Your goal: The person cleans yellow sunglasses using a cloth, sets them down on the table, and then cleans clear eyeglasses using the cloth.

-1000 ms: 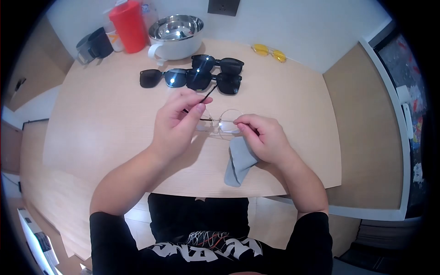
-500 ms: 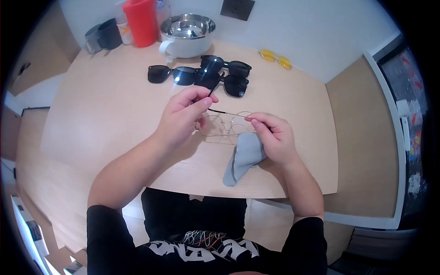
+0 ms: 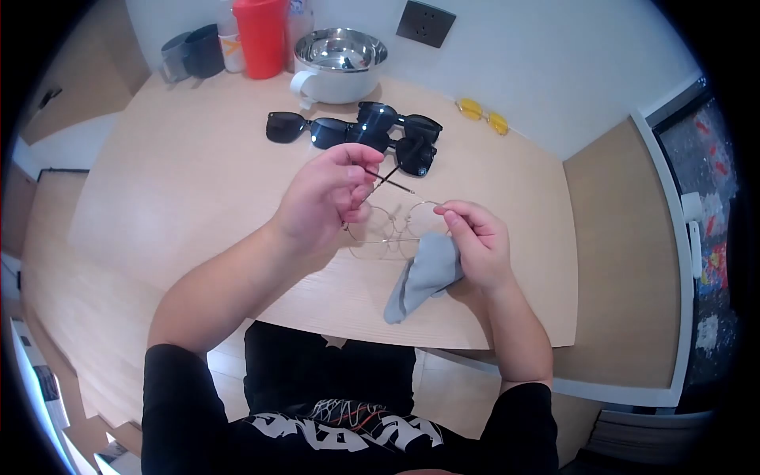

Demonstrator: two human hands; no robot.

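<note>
Thin-framed round eyeglasses [image 3: 423, 218] are held up above the table between my two hands, their clear lenses turned toward the tabletop. My left hand [image 3: 326, 194] is closed, pinching the dark-tipped temple arms, which cross near its fingertips. On the other side, my right hand [image 3: 479, 241] pinches the glasses close to the right lens rim. A grey cloth [image 3: 427, 269] hangs under the right fingers, bunched against that palm and drooping toward the table. Part of the frame is hidden behind the fingers and the cloth.
Dark sunglasses [image 3: 328, 133] lie overlapping beyond my left hand. Yellow-tinted glasses [image 3: 483, 115] rest near the wall. A white-handled steel bowl [image 3: 340, 83], a red container [image 3: 260, 39] and dark mugs [image 3: 204, 51] stand at the back. The wooden table [image 3: 174, 190] has a side panel at right.
The temple arms now cross near my left fingers, where they were spread before. The right hand has shifted slightly down with the cloth. The camera view has shifted a little.
</note>
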